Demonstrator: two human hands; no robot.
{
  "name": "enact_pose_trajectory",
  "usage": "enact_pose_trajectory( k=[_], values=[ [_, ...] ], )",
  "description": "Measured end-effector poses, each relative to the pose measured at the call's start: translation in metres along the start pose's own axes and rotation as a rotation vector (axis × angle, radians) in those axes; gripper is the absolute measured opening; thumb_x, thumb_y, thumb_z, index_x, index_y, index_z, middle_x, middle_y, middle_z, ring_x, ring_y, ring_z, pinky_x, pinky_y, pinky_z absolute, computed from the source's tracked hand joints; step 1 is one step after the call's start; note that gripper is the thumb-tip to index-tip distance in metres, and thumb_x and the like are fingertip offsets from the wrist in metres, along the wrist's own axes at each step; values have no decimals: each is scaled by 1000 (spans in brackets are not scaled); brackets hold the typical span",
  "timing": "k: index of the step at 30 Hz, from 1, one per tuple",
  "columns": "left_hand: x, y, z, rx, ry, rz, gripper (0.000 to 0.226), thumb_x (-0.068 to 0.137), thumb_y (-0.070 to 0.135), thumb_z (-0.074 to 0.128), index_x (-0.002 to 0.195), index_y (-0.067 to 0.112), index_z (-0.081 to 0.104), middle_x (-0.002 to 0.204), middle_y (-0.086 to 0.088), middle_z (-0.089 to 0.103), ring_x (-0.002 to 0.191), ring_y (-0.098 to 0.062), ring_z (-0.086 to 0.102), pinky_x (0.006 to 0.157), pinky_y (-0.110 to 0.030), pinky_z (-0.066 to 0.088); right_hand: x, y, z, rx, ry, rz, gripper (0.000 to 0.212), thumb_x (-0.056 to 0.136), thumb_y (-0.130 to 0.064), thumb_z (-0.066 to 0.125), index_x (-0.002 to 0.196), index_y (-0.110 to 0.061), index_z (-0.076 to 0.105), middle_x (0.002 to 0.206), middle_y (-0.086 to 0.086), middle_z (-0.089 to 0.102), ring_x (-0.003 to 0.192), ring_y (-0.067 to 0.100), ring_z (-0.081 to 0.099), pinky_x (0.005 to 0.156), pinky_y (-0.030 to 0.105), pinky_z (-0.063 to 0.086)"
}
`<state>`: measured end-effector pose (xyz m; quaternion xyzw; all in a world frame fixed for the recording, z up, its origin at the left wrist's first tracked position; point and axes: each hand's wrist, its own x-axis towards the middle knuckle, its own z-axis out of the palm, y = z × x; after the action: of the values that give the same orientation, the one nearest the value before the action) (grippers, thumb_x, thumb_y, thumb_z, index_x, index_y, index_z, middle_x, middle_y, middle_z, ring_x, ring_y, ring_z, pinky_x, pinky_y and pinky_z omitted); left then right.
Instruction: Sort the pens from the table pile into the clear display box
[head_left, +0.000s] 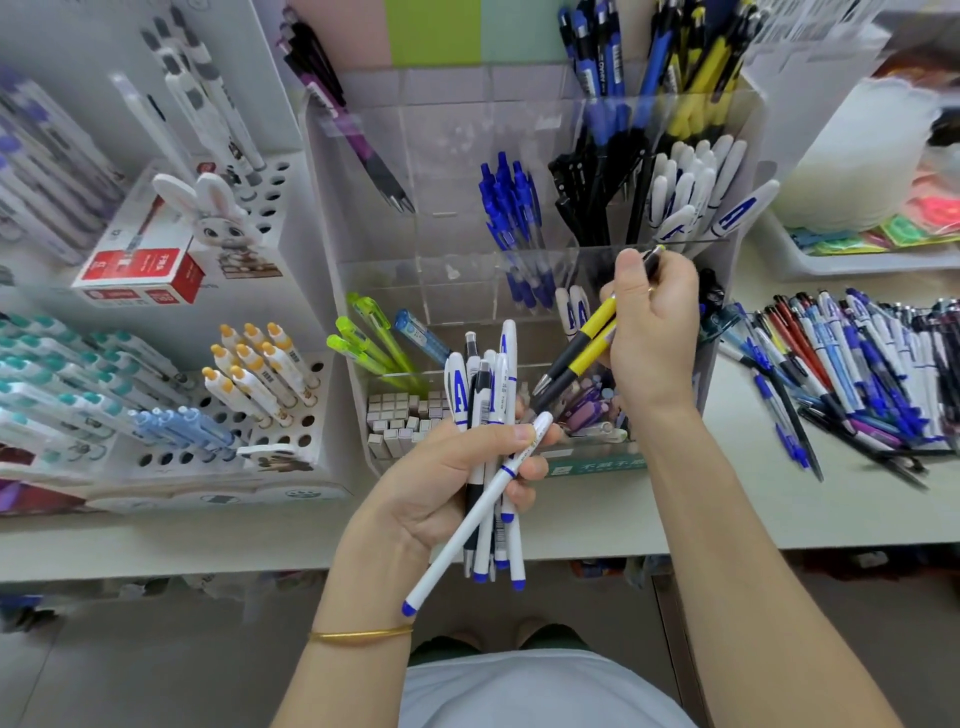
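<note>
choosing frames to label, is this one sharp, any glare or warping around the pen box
Head view: left hand, right hand and their pens are sharp; the pen pile is smeared; the clear box shows mild glare; the lens tilts the side racks.

Stationery shop: stocked pen displays (249, 395)

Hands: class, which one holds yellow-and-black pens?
The right hand, up by the clear box, pinches two yellow-and-black pens; the left hand instead grips a bunch of white-and-blue pens.

rabbit figure (218, 213) beside red box (140, 275); white tray (857, 267) — far right
</note>
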<state>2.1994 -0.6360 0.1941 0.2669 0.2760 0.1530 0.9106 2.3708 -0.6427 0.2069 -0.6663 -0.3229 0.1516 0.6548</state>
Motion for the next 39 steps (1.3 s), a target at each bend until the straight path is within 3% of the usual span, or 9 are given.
enact_pose_trajectory(
  k=[4,10,15,20,25,28,31,35,39],
  values=[
    [5,4,0,57,110,56,41,72,-1,60,112,-5,54,82,-17,66,54,-16,57,42,-20,45,3,-7,-10,-45,60,-57,15,98,-33,46,85,-30,39,84,4,50,71,16,49,66,35,50],
    [13,3,20,240,162,88,14,85,-12,55,92,0,53,77,-17,58,51,-16,52,42,-21,42,-5,-14,-15,-66,-132,-23,20,86,-31,66,84,-31,46,77,-6,53,75,34,59,69,48,56],
    [20,4,37,321,155,86,17,89,-13,47,85,2,52,62,-7,58,50,-15,49,41,-21,40,-7,-19,-24,200,-168,209,25,84,-16,72,93,-19,49,62,-5,51,46,14,47,37,24,39],
    [28,12,47,313,145,56,16,89,-10,49,85,5,49,63,-10,49,48,-15,49,41,-21,42,-1,-27,-29,143,-258,225,29,95,-28,58,75,-8,51,42,-4,45,33,10,37,34,21,35],
    [34,28,65,225,129,110,8,92,-5,50,96,-1,55,63,-8,62,47,-12,48,42,-19,43,43,-58,-40,194,-154,132,31,97,-26,56,71,-10,51,42,-5,48,34,8,43,35,20,41],
    [39,38,79,223,129,171,28,92,-2,51,117,-12,53,76,-7,70,48,-11,49,43,-18,43,71,-77,-47,180,-122,84,30,96,-26,57,71,-11,52,48,-2,53,36,7,46,38,21,45],
    [48,47,94,219,112,215,25,91,-3,51,115,-10,51,87,-11,72,50,-11,50,43,-18,42,93,-87,-49,174,-64,41,33,96,-27,57,69,-10,52,47,-3,52,38,8,48,41,24,49],
    [58,57,112,245,119,207,27,92,-1,50,116,-11,57,69,-4,67,48,-10,48,43,-17,41,114,-88,-50,228,40,29,40,96,-27,57,61,-9,53,39,-5,50,37,8,49,44,29,53],
    [65,67,128,209,173,227,13,91,-2,52,97,-4,64,100,-17,67,51,-10,50,44,-18,42,130,-89,-56,209,133,-33,38,97,-28,55,67,-4,56,49,1,57,39,9,53,44,29,53]
  ],
)
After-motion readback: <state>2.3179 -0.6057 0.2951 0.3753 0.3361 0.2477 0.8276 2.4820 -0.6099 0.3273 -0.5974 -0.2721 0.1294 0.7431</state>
